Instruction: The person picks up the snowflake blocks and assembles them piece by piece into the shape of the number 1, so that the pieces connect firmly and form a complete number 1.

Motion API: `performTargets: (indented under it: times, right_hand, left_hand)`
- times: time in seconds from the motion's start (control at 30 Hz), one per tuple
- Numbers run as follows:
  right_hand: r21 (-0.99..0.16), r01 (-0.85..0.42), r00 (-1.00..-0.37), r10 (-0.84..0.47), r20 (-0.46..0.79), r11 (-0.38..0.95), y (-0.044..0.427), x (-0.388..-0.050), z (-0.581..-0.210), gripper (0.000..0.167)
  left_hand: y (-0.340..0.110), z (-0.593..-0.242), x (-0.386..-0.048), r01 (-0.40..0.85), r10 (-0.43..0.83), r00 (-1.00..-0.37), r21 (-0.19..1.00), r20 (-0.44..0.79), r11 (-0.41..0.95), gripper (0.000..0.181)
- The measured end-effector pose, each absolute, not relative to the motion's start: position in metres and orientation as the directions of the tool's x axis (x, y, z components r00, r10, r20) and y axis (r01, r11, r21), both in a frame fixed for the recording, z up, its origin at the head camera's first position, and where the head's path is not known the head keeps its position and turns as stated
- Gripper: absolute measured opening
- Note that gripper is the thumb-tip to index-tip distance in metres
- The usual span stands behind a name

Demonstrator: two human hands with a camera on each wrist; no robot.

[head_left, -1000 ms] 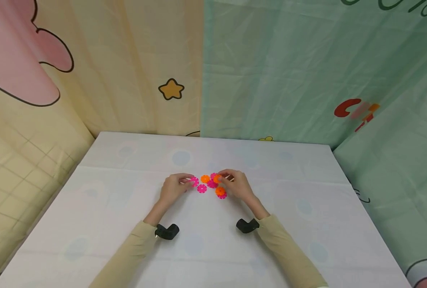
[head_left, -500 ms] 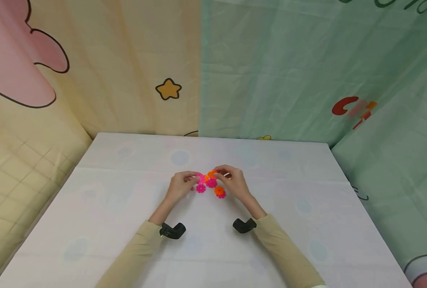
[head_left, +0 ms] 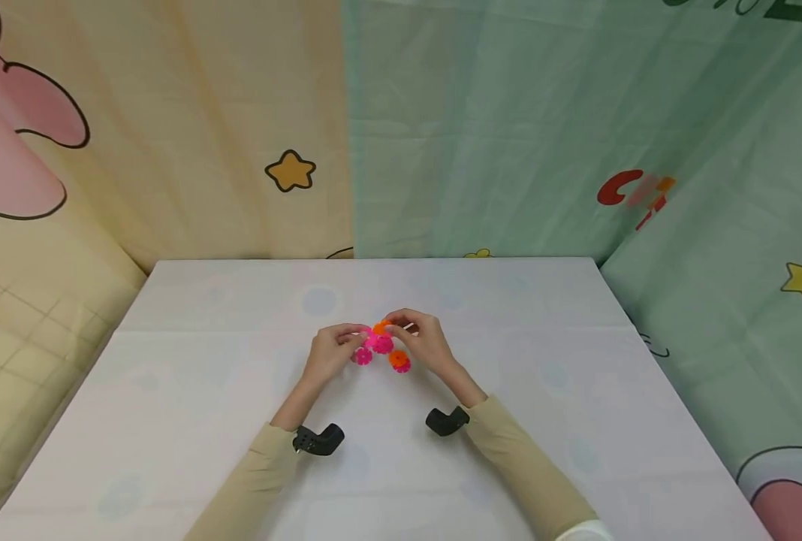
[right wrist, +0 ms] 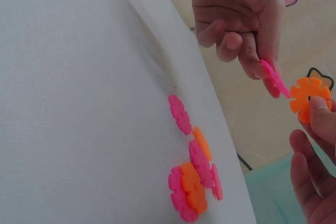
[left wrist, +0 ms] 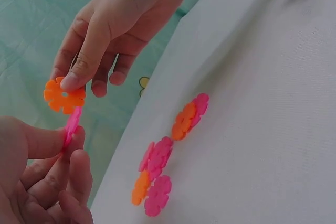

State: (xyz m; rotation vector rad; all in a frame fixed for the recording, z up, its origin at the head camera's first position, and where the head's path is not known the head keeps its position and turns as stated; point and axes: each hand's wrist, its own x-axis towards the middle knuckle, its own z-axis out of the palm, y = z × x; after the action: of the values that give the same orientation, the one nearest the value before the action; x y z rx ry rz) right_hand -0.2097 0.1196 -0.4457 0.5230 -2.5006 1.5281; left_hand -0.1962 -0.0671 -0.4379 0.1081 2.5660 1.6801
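My left hand (head_left: 325, 355) pinches a pink flower-shaped plastic disc (left wrist: 72, 124) between thumb and fingers. In my right hand (head_left: 429, 344) an orange disc (right wrist: 304, 93) of the same notched shape is held by thumb and forefinger. Both are raised above the table, the pink one edge-on to the orange one's face. Their rims meet or nearly meet; whether the notches engage, I cannot tell. Below lie several loose discs: a pink disc (right wrist: 179, 114) on its own, a pink and orange cluster (left wrist: 159, 158), and an orange disc (head_left: 398, 358) overlapping a pink one (head_left: 402, 368).
A white cloth-covered table (head_left: 225, 315) spreads under both arms. Black wrist cameras (head_left: 318, 440) sit on both wrists. Printed curtains (head_left: 482, 135) hang behind the table and along its sides.
My left hand has brought its pink disc rightward to the orange disc, which my right hand has lifted from the pile. The two discs now come together. The head view has shifted slightly.
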Motion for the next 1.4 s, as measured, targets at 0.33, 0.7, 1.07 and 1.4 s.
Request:
performTargets:
  times: [0.33,0.7,1.07,1.4]
  right_hand:
    - [-0.837,-0.388,-0.92,-0.208,0.331,0.385,0.121,-0.211,-0.446,0.018]
    - [-0.837,-0.4,-0.915,-0.216,0.341,0.372,0.117,-0.199,-0.423,0.018]
    - [-0.856,-0.399,-0.911,-0.245,0.331,0.329,0.12,-0.194,-0.409,0.02]
    - [-0.857,-0.412,-0.904,-0.26,0.341,0.308,0.121,-0.196,-0.409,0.015]
  left_hand:
    - [-0.064,-0.435,-0.199,-0.034,0.09,-0.993,0.931,-0.071,0.362,0.027]
    - [-0.058,-0.428,-0.199,-0.135,0.08,-0.984,0.962,-0.158,0.238,0.029]
    - [-0.058,-0.423,-0.198,-0.155,0.081,-0.981,0.967,-0.174,0.203,0.03]
    - [-0.056,-0.421,-0.2,-0.166,0.053,-0.982,0.966,-0.18,0.198,0.028]
